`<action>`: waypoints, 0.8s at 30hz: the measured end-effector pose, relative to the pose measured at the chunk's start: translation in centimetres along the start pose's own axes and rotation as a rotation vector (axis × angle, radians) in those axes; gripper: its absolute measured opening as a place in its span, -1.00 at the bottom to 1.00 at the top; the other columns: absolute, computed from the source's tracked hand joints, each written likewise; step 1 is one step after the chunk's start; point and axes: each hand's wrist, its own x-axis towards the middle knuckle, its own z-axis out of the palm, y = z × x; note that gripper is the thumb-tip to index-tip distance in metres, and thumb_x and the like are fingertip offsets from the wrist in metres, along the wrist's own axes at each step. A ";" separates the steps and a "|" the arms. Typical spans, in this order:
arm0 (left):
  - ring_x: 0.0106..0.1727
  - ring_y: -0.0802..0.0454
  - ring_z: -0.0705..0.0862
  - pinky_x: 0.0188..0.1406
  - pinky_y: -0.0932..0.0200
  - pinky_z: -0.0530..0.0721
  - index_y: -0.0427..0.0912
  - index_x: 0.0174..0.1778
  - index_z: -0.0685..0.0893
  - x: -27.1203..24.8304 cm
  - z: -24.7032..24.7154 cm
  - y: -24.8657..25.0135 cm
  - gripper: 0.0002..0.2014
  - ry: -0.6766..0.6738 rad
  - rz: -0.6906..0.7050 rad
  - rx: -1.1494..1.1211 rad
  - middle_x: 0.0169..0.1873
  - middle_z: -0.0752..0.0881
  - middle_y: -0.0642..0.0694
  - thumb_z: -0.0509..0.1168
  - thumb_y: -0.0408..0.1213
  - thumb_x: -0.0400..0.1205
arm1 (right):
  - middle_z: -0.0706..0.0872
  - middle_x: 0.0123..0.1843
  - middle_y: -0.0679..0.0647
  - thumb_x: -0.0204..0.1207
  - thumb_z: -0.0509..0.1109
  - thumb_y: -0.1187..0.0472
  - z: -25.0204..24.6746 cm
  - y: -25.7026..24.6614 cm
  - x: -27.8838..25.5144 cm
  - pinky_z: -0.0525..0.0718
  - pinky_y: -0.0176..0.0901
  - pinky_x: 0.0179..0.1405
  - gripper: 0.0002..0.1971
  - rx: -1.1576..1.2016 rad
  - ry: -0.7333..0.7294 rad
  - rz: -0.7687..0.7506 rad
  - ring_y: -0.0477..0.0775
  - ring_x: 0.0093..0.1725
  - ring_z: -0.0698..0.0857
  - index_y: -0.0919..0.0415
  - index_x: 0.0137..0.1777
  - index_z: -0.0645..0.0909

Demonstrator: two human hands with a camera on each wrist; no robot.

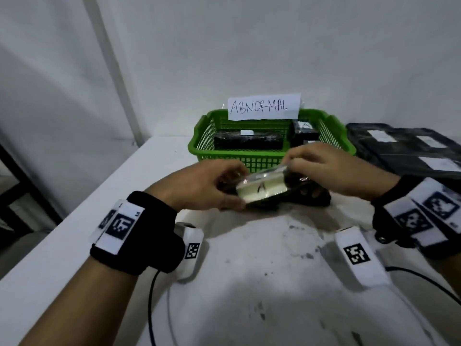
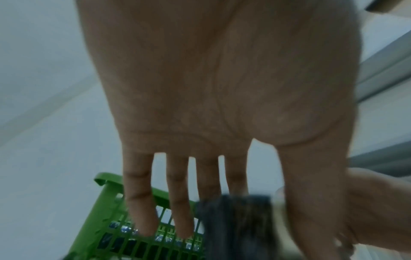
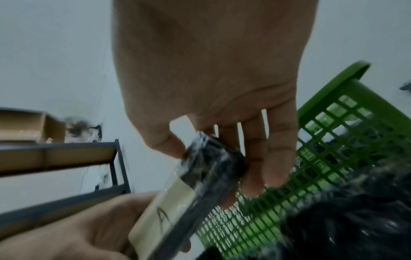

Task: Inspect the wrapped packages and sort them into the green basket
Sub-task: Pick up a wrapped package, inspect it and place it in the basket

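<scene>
A black wrapped package [image 1: 260, 188] with a cream label marked "A" is held between both hands, just above the table and in front of the green basket [image 1: 262, 159]. My left hand [image 1: 219, 186] pinches its left end with thumb and fingers. My right hand [image 1: 321, 168] pinches the right end [image 3: 213, 163], thumb on top and fingers behind. The label [image 3: 162, 216] faces up towards me. The basket carries a paper sign reading "ABNORMAL" [image 1: 264, 107]. Inside it lie a long black package [image 1: 247, 141] and a smaller one [image 1: 305, 132] marked "A".
Another black wrapped bundle [image 1: 316, 198] lies on the table under my right hand. A pile of black packages with white labels [image 1: 404, 151] sits right of the basket. The white, stained table [image 1: 249, 270] ends at a left edge [image 1: 74, 216]; a wall stands behind.
</scene>
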 end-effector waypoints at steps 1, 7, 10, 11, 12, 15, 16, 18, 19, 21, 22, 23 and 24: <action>-0.11 0.32 0.70 -0.18 0.43 0.62 0.03 0.25 0.67 0.3 -0.3 -0.1 -0.61 0.111 0.016 -0.039 0.01 0.74 0.15 0.57 -0.17 0.53 | 0.75 -0.14 0.15 0.74 0.26 0.06 -0.4 -0.1 0.0 0.75 0.03 -0.34 -0.70 0.120 0.068 0.032 0.19 -0.28 0.81 0.22 -0.06 0.71; -0.34 0.28 0.68 -0.54 0.38 0.48 -0.10 0.24 0.68 3.6 -2.2 1.0 -0.65 0.532 0.028 -0.705 -0.15 0.79 0.14 0.51 -0.37 0.55 | 0.72 -0.15 0.14 0.71 0.34 0.07 -1.7 -0.9 2.1 0.71 -0.08 -0.55 -0.76 0.632 0.331 0.120 0.14 -0.40 0.74 0.26 0.06 0.69; -0.32 0.15 0.65 -0.56 0.32 0.44 -0.12 0.15 0.63 5.5 -2.9 2.5 -0.76 0.543 0.056 -0.775 -0.30 0.74 0.16 0.45 -0.38 0.61 | 0.72 -0.20 0.06 0.57 0.54 0.16 -2.3 -1.2 3.2 0.68 -0.14 -0.57 -0.78 0.654 0.404 0.026 0.06 -0.42 0.71 0.23 0.12 0.64; -0.30 0.13 0.65 -0.57 0.31 0.45 -0.10 0.09 0.61 6.0 -2.9 3.0 -0.80 0.533 0.064 -0.772 -0.32 0.73 0.16 0.44 -0.37 0.62 | 0.73 -0.21 0.06 0.56 0.55 0.21 -2.5 -1.4 3.5 0.67 -0.17 -0.58 -0.78 0.651 0.433 0.007 0.05 -0.45 0.68 0.23 0.13 0.63; -0.31 0.14 0.67 -0.58 0.30 0.48 -0.11 0.05 0.60 6.5 -2.8 3.5 -0.82 0.528 0.077 -0.770 -0.34 0.73 0.16 0.44 -0.37 0.62 | 0.74 -0.23 0.06 0.56 0.56 0.25 -3.0 -1.4 3.7 0.66 -0.18 -0.59 -0.79 0.652 0.464 -0.008 0.05 -0.47 0.66 0.23 0.12 0.63; -0.35 0.15 0.70 -0.62 0.30 0.52 -0.17 0.06 0.59 7.4 -2.4 4.5 -0.79 0.548 0.110 -0.808 -0.29 0.72 0.11 0.45 -0.41 0.60 | 0.75 -0.25 0.05 0.54 0.56 0.29 -4.0 -1.4 3.7 0.65 -0.22 -0.60 -0.80 0.677 0.512 -0.030 0.06 -0.52 0.62 0.23 0.09 0.64; -0.34 0.14 0.70 -0.62 0.30 0.53 -0.18 0.07 0.59 7.4 -2.2 4.7 -0.78 0.555 0.118 -0.824 -0.26 0.71 0.07 0.46 -0.43 0.60 | 0.75 -0.24 0.05 0.52 0.58 0.30 -4.2 -1.3 3.5 0.66 -0.22 -0.59 -0.77 0.671 0.510 -0.034 0.05 -0.51 0.62 0.24 0.11 0.64; -0.31 0.09 0.70 -0.59 0.30 0.56 -0.18 0.07 0.58 7.5 -1.7 5.4 -0.77 0.577 0.148 -0.814 -0.21 0.71 0.01 0.46 -0.46 0.59 | 0.74 -0.19 0.07 0.47 0.61 0.32 -4.6 -1.0 2.9 0.69 -0.20 -0.55 -0.71 0.637 0.496 -0.040 0.05 -0.46 0.63 0.24 0.13 0.64; -0.30 0.08 0.69 -0.59 0.29 0.56 -0.18 0.06 0.58 7.5 -1.4 5.7 -0.77 0.599 0.170 -0.775 -0.20 0.71 -0.02 0.46 -0.46 0.59 | 0.74 -0.19 0.08 0.46 0.62 0.33 -4.7 -0.8 2.6 0.69 -0.19 -0.53 -0.70 0.625 0.499 -0.040 0.05 -0.43 0.64 0.23 0.12 0.64; -0.30 0.05 0.66 -0.60 0.28 0.52 -0.17 0.06 0.57 7.3 -0.9 6.3 -0.76 0.633 0.216 -0.718 -0.20 0.72 -0.04 0.48 -0.44 0.59 | 0.75 -0.19 0.08 0.43 0.64 0.33 -5.1 -0.7 2.1 0.67 -0.19 -0.53 -0.71 0.608 0.529 -0.040 0.02 -0.43 0.65 0.19 0.09 0.66; -0.31 0.05 0.65 -0.61 0.29 0.50 -0.17 0.06 0.57 7.4 -0.7 6.6 -0.75 0.637 0.227 -0.727 -0.21 0.71 -0.04 0.48 -0.44 0.58 | 0.77 -0.20 0.07 0.41 0.65 0.33 -5.3 -0.6 1.9 0.65 -0.20 -0.53 -0.72 0.600 0.554 -0.043 0.01 -0.43 0.66 0.17 0.07 0.68; -0.33 0.06 0.64 -0.62 0.30 0.48 -0.17 0.06 0.57 7.5 -0.6 6.8 -0.75 0.643 0.232 -0.752 -0.22 0.71 -0.03 0.48 -0.45 0.58 | 0.78 -0.21 0.06 0.40 0.66 0.33 -5.5 -0.7 1.7 0.63 -0.21 -0.54 -0.73 0.591 0.578 -0.053 -0.01 -0.44 0.66 0.15 0.03 0.71; -0.35 0.10 0.63 -0.61 0.32 0.48 -0.17 0.05 0.57 7.6 -0.4 6.9 -0.75 0.655 0.240 -0.768 -0.24 0.70 -0.03 0.48 -0.47 0.58 | 0.79 -0.25 0.04 0.38 0.67 0.35 -5.5 -0.8 1.6 0.62 -0.21 -0.54 -0.75 0.578 0.607 -0.069 -0.03 -0.46 0.67 0.13 -0.02 0.72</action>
